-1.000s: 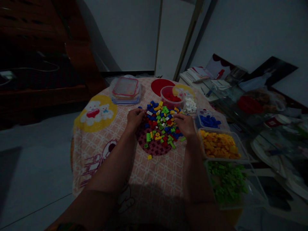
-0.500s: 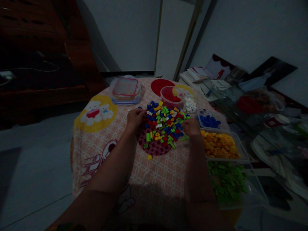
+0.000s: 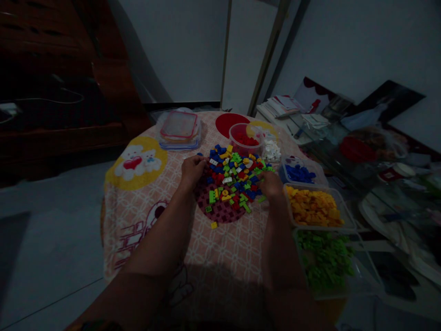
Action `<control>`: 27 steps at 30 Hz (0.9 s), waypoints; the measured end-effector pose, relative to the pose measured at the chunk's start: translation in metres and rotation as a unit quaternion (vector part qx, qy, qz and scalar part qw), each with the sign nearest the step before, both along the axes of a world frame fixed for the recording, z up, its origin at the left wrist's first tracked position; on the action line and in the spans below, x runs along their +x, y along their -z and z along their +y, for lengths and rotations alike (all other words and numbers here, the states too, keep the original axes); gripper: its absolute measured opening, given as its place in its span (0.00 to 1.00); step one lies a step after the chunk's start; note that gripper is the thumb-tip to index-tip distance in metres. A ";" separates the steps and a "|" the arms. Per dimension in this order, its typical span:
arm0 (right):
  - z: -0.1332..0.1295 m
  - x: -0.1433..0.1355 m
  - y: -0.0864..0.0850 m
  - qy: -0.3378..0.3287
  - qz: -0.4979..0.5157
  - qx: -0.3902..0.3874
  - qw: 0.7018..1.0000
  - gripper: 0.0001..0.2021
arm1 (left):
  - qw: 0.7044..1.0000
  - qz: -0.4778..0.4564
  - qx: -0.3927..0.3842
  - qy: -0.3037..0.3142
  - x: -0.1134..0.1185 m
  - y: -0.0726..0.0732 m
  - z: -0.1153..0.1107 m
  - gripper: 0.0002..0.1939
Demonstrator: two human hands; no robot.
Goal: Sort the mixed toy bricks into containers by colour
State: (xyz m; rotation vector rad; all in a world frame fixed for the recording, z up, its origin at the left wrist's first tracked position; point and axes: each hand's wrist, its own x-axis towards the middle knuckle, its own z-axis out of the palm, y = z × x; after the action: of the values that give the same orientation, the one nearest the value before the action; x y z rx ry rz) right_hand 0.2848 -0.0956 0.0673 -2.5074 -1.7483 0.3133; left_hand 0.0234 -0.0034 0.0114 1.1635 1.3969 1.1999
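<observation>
A mixed pile of toy building bricks (image 3: 228, 180) in red, blue, yellow, green and white lies on the round table. At its left edge, my left hand (image 3: 193, 171) rests with fingers curled together; whatever they may hold is hidden. A small blue piece shows just beyond those fingers. My right hand (image 3: 271, 185) reaches to the pile's right edge, fingers bent inward against the bricks. Dim light hides whether a brick is between them. A single yellow brick (image 3: 214, 225) lies apart, nearer to me.
Right of the pile stand clear boxes of blue bricks (image 3: 300, 174), yellow bricks (image 3: 315, 208) and green bricks (image 3: 325, 257). Behind it are a round tub (image 3: 237, 148) of red bricks and white bricks (image 3: 272, 151). Stacked lidded containers (image 3: 179, 131) sit back left. A cluttered glass table (image 3: 330, 151) adjoins.
My right hand has shifted slightly left, in over the edge of the pile. My left hand has stayed at nearly the same spot.
</observation>
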 end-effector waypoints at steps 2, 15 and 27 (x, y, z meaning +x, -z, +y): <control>0.001 0.002 0.001 -0.003 0.001 -0.007 1.000 0.07 | 1.000 -0.001 0.000 0.002 0.000 0.002 0.001 0.10; 0.012 0.016 0.007 0.223 0.382 0.308 0.842 0.09 | 1.000 -0.001 -0.001 0.004 0.000 -0.002 -0.001 0.10; 0.008 0.031 0.001 0.231 0.396 0.496 0.738 0.29 | 1.000 -0.004 0.005 -0.003 0.001 -0.004 -0.002 0.07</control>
State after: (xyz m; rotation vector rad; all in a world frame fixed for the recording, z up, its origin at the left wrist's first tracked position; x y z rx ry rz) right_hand 0.3159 -0.0874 0.0661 -1.5178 -0.6030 0.2431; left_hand 0.0248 -0.0056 0.0154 1.1612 1.3913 1.2144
